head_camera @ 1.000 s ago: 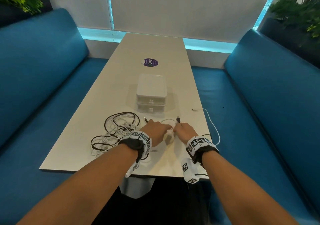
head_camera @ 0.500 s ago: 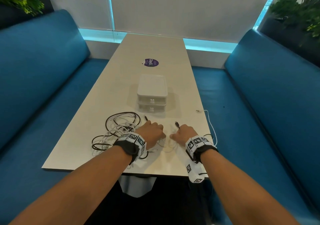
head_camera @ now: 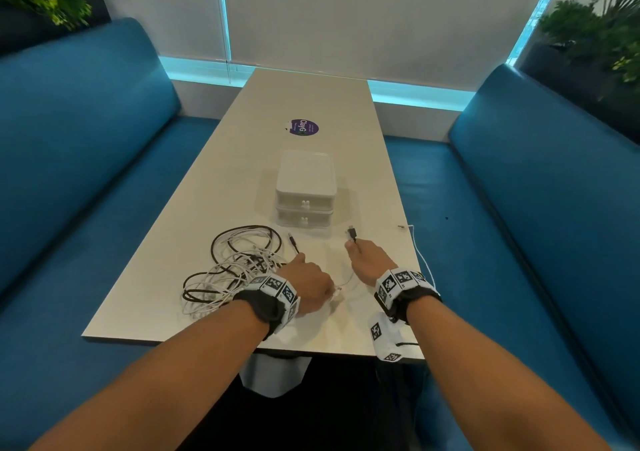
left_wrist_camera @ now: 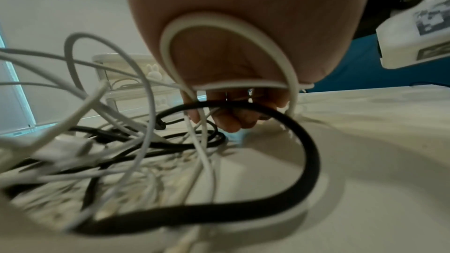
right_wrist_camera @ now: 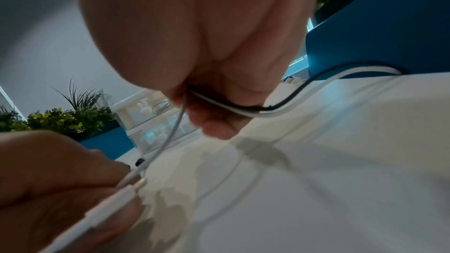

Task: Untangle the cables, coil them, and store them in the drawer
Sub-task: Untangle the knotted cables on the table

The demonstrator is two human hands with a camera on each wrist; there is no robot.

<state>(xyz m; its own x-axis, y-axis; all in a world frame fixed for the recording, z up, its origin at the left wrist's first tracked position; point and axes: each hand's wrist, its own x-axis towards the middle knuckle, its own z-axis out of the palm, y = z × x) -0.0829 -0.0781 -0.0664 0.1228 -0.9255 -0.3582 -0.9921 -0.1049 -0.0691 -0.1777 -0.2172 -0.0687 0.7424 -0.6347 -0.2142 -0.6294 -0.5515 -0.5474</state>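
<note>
A tangle of black and white cables (head_camera: pixel 239 270) lies on the near left of the table (head_camera: pixel 304 97). My left hand (head_camera: pixel 311 287) sits at its right edge, fingers curled round white strands (left_wrist_camera: pixel 202 141), and pinches a white connector (right_wrist_camera: pixel 114 197). A thick black loop (left_wrist_camera: pixel 309 153) passes under it. My right hand (head_camera: pixel 367 260) grips a black cable and a white cable (right_wrist_camera: pixel 280 111) together, and a black plug (head_camera: pixel 352 234) sticks out past its fingers. A thin white strand (right_wrist_camera: pixel 170 136) runs between the hands. The white two-drawer unit (head_camera: pixel 306 187) stands closed just beyond.
A white cable (head_camera: pixel 420 253) trails over the table's right edge toward the blue bench (head_camera: pixel 519 225). A second black plug (head_camera: pixel 292 241) lies in front of the drawers. A purple sticker (head_camera: pixel 304 127) is farther up the table. Another blue bench (head_camera: pixel 86 173) runs along the left.
My left hand has drawn back toward me and away from the right hand, so the white strand between them is longer. The right hand has stayed almost where it was.
</note>
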